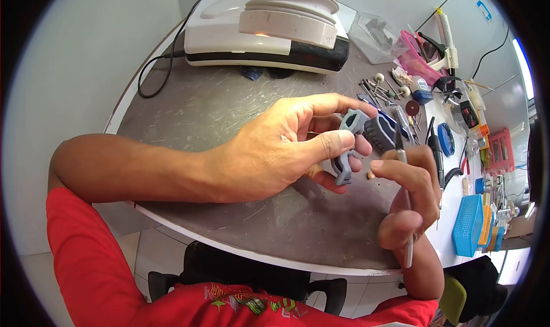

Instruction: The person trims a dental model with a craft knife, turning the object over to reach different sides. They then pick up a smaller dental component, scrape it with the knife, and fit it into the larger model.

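Observation:
My left hand (pixel 286 146) is closed around a small grey dental model part (pixel 344 169), pinching it between thumb and fingers above the table. The part has a curved, irregular outline. Just beyond the fingertips is a darker grey ridged piece (pixel 379 133) with a hollow arch shape. My right hand (pixel 409 192) grips a slim metal hand tool (pixel 408 229) like a pen, its narrow dark tip pointing up and away. The tool is apart from the grey part. A small tan tooth-like piece (pixel 370 176) shows between the two hands.
A white dust-extraction box (pixel 229 38) with a thick ribbed hose (pixel 292 9) stands at the back. Several rotary burs (pixel 378 89) lie at the right, near a pink bin (pixel 415 58), a black handpiece (pixel 436 158), a blue ring (pixel 446 139) and a blue basket (pixel 468 227).

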### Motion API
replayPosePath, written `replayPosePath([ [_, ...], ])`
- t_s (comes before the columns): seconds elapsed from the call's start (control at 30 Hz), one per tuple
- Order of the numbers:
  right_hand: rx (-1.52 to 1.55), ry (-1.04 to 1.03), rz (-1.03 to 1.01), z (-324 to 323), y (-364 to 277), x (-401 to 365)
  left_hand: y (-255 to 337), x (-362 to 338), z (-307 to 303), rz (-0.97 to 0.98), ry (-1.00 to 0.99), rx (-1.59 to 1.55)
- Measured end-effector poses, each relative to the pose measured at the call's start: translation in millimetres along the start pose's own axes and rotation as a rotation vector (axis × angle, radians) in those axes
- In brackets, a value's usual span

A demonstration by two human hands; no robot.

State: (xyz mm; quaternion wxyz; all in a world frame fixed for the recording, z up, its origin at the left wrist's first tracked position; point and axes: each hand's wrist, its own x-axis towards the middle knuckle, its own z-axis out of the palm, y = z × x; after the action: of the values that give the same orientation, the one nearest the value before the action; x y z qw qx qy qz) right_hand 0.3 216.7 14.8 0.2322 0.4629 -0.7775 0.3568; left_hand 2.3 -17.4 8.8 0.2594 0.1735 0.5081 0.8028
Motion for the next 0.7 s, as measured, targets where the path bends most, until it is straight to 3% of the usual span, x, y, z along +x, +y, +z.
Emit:
replayPosePath([
  [0.23,0.122,0.122,-0.029,9,4,-3,-3,1,0,-0.016,0.020,-0.170],
  [0.43,0.043,0.059,-0.112,7,4,3,-9,1,-1,0.115,-0.063,0.104],
  [0.7,-0.010,0.024,-0.126,7,3,5,-11,2,0,0.138,-0.021,0.167],
])
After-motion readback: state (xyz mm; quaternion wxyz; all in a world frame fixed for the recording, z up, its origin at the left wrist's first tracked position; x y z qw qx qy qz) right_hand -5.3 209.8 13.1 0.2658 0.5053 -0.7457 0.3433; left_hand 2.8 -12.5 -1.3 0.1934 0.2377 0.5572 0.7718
